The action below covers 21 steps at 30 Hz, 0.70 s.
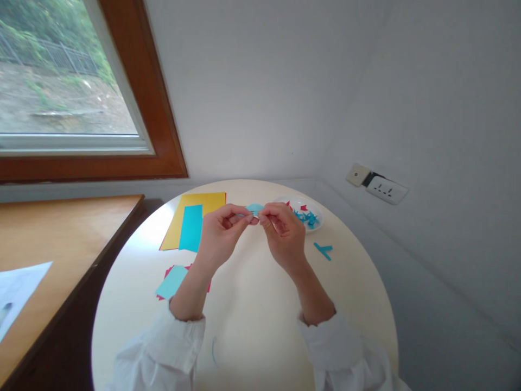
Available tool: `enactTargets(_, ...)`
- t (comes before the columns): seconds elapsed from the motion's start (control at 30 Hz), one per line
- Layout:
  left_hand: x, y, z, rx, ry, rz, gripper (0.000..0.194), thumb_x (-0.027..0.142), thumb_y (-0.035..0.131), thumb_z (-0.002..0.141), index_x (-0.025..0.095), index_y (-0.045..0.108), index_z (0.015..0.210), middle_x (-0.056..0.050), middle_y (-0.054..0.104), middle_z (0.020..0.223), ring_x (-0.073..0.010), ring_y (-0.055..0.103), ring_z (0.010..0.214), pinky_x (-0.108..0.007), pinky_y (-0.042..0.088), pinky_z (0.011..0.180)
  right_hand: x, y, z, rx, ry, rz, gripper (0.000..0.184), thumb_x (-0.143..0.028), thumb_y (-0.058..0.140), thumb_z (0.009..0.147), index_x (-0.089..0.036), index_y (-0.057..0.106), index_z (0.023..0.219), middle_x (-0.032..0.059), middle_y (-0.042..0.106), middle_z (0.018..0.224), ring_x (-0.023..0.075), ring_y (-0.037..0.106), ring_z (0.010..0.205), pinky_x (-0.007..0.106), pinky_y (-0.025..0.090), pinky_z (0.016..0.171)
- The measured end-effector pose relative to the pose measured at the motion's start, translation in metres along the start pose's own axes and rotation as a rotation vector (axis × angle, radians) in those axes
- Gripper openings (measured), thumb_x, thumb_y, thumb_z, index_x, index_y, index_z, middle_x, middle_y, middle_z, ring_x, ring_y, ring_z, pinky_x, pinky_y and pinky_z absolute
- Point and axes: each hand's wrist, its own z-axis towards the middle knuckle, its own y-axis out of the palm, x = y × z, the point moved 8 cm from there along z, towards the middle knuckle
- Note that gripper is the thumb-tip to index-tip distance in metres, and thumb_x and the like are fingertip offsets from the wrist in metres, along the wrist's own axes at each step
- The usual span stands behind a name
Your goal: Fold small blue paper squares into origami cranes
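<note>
Above the far middle of the round white table point(252, 326), my left hand point(222, 231) and my right hand point(285, 231) meet, fingertips close together. Between them is a small piece of light blue paper point(255, 208), pinched from both sides by thumbs and fingers. Its upper edge looks curved; the fingers hide most of its shape. Just behind my right hand stands a clear shallow dish point(321, 217) with small blue paper pieces point(308, 218) and a few red ones point(303, 208) in it.
Yellow sheets point(173, 228) with a blue paper strip point(191, 227) on top lie left of my hands. Nearer are light blue and red squares point(171, 281). Blue scraps point(323, 250) lie at right, a thin curved strip point(214, 350) in front. A wooden desk point(73, 233) stands left, walls behind.
</note>
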Motion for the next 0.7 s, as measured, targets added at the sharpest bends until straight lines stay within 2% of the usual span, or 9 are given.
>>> enactTargets(0.23,-0.0014,-0.0005,-0.0004,0.035,-0.024,0.012,0.016,0.027,0.072,0.06,0.016,0.061,0.063,-0.001,0.065,0.058,-0.0177,0.066,0.065,-0.025,0.051,0.056,0.0003,-0.0003,-0.0008,0.031,0.031,0.011,0.004,-0.022,0.055,0.079,-0.021,0.058,0.077,0.0027,0.058,0.081,0.0139,0.056,0.079,0.028,0.05,0.069)
enactTargets(0.7,-0.0034,-0.0038,-0.0017,0.103,0.01,0.056,0.013,0.025,0.067,0.065,0.015,0.059,0.064,-0.002,0.065,0.059,-0.0144,0.064,0.061,-0.023,0.048,0.055,-0.0039,0.0033,-0.0014,0.035,-0.004,-0.024,0.005,-0.022,0.055,0.079,-0.022,0.06,0.076,0.0026,0.059,0.078,0.014,0.056,0.076,0.029,0.05,0.068)
